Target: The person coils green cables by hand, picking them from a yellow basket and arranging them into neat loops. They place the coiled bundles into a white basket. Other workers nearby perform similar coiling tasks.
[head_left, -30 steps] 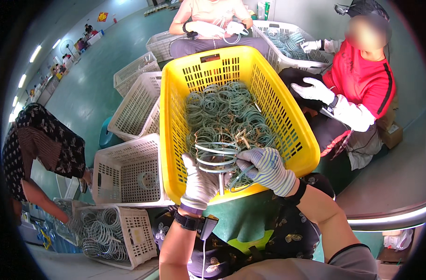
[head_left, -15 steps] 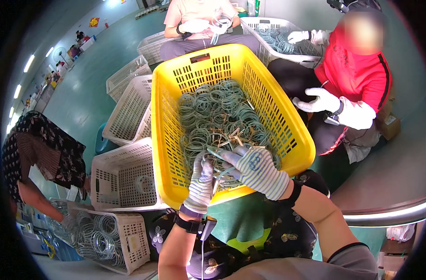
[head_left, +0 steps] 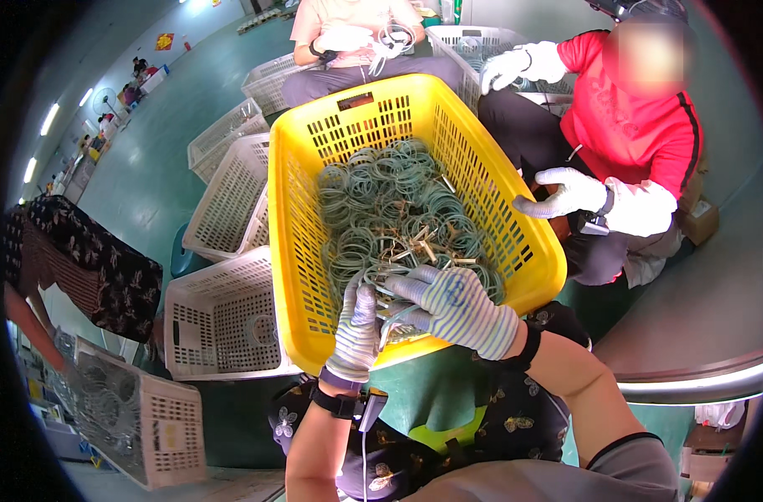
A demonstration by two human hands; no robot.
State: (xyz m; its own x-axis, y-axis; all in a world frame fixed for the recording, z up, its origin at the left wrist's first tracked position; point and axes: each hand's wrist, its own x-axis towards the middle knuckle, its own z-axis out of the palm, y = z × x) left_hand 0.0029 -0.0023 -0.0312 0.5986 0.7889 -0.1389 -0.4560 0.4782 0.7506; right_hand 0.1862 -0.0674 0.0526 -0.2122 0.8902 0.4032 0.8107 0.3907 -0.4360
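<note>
A yellow perforated plastic basket (head_left: 293, 251) stands in front of me, filled with a pile of greenish, see-through coiled tubes (head_left: 385, 180). Short tan and brass-coloured pieces (head_left: 423, 248) lie among them. Over the basket's near end, my left hand (head_left: 356, 335), in a striped work glove, is closed with thumb and fingers pinched on a coiled tube (head_left: 388, 328). Right beside it, my gloved right hand (head_left: 463, 311) grips the same coil with its fingers pointing left. The gloves hide part of the coil.
White perforated baskets (head_left: 222, 289) line the left side. A person in dark patterned clothes (head_left: 89, 259) bends over another white basket (head_left: 176, 435) of coils. Across from me a seated person (head_left: 356, 21) holds a coil; a person in red (head_left: 628, 125) sits at the right beside a white basket (head_left: 482, 38).
My hands stay close together, the right fingers shifting slightly on the coil. At lower left, the basket of coils has moved left and tilted. The person in red has pulled a hand back from the white basket.
</note>
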